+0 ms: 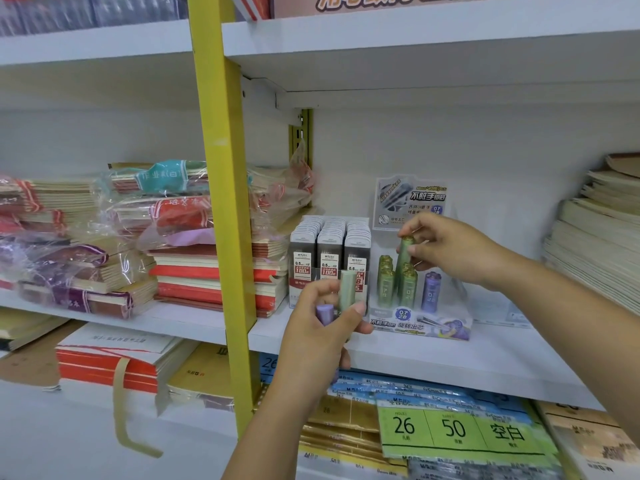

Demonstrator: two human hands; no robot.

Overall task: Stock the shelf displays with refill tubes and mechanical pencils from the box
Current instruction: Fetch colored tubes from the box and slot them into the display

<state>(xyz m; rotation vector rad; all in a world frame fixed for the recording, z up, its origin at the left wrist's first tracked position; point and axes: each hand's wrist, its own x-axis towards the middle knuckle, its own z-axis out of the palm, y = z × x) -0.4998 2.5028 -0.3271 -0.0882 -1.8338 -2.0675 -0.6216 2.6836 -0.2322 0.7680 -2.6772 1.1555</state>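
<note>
A clear display stand (446,327) sits on the white shelf (450,362), holding several green refill tubes (386,287) and one purple tube (431,292). My right hand (446,247) pinches the top of a green tube (406,252), held upright over the stand's back row. My left hand (325,327), in front of the stand to its left, grips a pale green tube (347,289) and a purple tube (325,311). The supply box is out of view.
A grey display of 0.5 lead cases (329,251) stands directly left of the stand. A yellow shelf post (225,209) rises at centre left. Bundled notebooks (138,233) fill the left shelf, paper stacks (595,237) the right. Loose-leaf packs (457,427) lie below.
</note>
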